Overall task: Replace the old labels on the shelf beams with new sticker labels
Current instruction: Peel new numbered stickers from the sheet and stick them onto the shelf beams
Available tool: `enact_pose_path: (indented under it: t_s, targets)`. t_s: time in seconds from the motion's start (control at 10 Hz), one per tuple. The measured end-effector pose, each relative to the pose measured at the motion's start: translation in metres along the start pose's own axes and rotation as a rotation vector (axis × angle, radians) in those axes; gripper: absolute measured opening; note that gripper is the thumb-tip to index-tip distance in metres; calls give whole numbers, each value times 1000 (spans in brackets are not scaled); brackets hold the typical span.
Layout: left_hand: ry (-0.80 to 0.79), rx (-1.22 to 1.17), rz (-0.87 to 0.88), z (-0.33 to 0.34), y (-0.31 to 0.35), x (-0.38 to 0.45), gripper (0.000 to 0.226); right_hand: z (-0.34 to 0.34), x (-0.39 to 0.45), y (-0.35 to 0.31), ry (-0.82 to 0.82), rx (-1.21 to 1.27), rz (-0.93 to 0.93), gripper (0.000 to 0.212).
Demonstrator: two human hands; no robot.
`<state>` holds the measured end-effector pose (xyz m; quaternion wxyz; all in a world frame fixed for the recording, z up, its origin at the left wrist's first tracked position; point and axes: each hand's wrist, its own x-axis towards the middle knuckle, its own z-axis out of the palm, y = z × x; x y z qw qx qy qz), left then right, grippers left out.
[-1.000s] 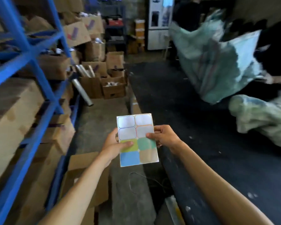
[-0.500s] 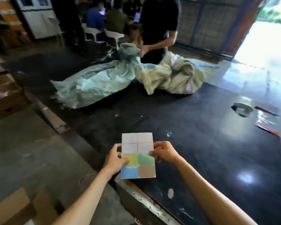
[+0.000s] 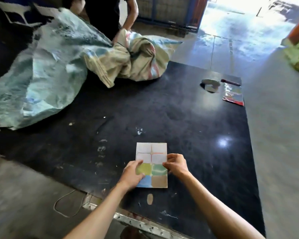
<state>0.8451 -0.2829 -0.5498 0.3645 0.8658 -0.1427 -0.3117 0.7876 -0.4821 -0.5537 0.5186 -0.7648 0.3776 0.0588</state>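
I hold a sticker label sheet [image 3: 152,157] over the near part of a black table [image 3: 179,121]. Its upper half shows white labels; the lower half has a yellow-green, a green, a blue and a tan one. My left hand [image 3: 132,175] grips the sheet's left edge, thumb lying across the yellow-green label. My right hand [image 3: 175,163] pinches the right edge level with the green label. No shelf beam is in view.
Two large woven sacks [image 3: 47,71] lie at the table's far left, handled by a person in black [image 3: 107,16]. A tape dispenser [image 3: 211,84] and a plastic packet [image 3: 232,95] sit far right. A wire [image 3: 66,207] lies on the concrete floor at left.
My view has swung from the blue shelf aisle round to the black table. Both hands kept hold of the sheet and lowered it toward the tabletop.
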Motion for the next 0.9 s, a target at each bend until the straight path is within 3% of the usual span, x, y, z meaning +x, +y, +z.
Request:
enact_pose_path:
  t_s: [0.3, 0.5, 0.9]
  targets:
    - [-192, 203, -98, 40, -4, 35, 74, 0, 34, 38, 88, 10, 28, 29]
    - [-202, 376, -111, 55, -13, 36, 81, 5, 39, 45, 31, -120, -20, 52]
    - [-99, 89, -77, 30, -17, 34, 77, 3, 42, 43, -29, -236, -97, 51]
